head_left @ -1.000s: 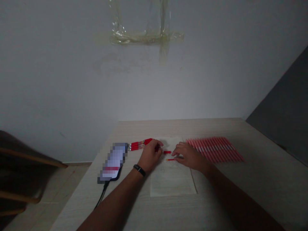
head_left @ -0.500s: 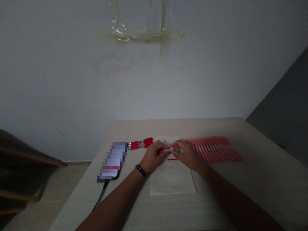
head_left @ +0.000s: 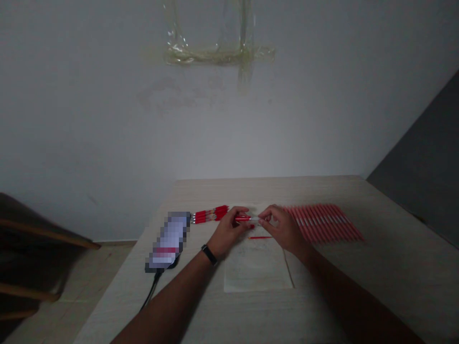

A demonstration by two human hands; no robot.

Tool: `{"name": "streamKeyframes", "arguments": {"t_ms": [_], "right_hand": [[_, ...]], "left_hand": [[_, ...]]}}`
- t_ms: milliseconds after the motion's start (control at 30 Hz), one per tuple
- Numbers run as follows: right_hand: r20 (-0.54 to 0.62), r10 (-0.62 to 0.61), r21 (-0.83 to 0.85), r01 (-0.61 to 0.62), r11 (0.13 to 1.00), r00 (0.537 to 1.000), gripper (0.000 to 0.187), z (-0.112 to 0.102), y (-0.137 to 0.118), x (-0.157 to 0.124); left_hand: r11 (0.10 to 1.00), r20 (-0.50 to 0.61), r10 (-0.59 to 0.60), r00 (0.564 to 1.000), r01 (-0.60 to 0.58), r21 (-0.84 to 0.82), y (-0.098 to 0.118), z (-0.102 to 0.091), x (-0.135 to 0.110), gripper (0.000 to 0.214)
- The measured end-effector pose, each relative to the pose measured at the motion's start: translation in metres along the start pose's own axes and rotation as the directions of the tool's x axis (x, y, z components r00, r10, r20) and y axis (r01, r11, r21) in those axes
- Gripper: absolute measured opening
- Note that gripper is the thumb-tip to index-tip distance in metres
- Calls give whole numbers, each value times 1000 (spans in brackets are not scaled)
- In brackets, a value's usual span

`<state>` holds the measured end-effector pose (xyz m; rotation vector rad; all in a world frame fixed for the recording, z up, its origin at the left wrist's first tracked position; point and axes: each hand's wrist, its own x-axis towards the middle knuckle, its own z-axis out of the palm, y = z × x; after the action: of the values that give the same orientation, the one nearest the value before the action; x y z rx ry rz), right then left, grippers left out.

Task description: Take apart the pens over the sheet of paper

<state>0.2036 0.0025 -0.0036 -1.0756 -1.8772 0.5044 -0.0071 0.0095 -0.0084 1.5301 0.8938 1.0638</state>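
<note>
Between my hands is a red pen (head_left: 244, 218) with a clear or whitish right part, lying roughly level. My left hand (head_left: 226, 230) is closed on its red end. My right hand (head_left: 283, 229) pinches the pale end with thumb and fingertips. Close to my left thumb tip shows a small red piece (head_left: 252, 226), too small to identify. Below the hands, a thin red stick like a pen refill (head_left: 260, 237) lies on a pale sheet (head_left: 256, 277). Left of my left hand rests a small group of red pens (head_left: 210, 215) with silvery tips.
Right of my right hand, many slim red pens (head_left: 324, 222) lie side by side in a slanted row. A phone (head_left: 168, 241) with a black cable (head_left: 152, 291) sits on the left of the wooden table (head_left: 201, 306). The wall (head_left: 272, 138) stands behind.
The pen has become more visible between my hands, its red part now showing. My right hand has shifted slightly right, and the left hand's fingers have opened a little around the pen.
</note>
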Motion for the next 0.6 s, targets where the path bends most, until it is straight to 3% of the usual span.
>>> {"name": "streamKeyframes", "arguments": {"t_ms": [167, 367, 600], "right_hand": [[26, 13, 38, -14, 999, 1000, 3, 1, 1, -1], [73, 129, 137, -138, 981, 989, 5, 5, 0, -1], [223, 257, 452, -333, 828, 940, 25, 17, 11, -5]], "left_hand": [[998, 65, -27, 998, 30, -47, 1, 2, -3, 45], [995, 2, -25, 1000, 25, -99, 0, 1, 0, 29], [996, -45, 10, 999, -14, -92, 3, 1, 2, 22]]}}
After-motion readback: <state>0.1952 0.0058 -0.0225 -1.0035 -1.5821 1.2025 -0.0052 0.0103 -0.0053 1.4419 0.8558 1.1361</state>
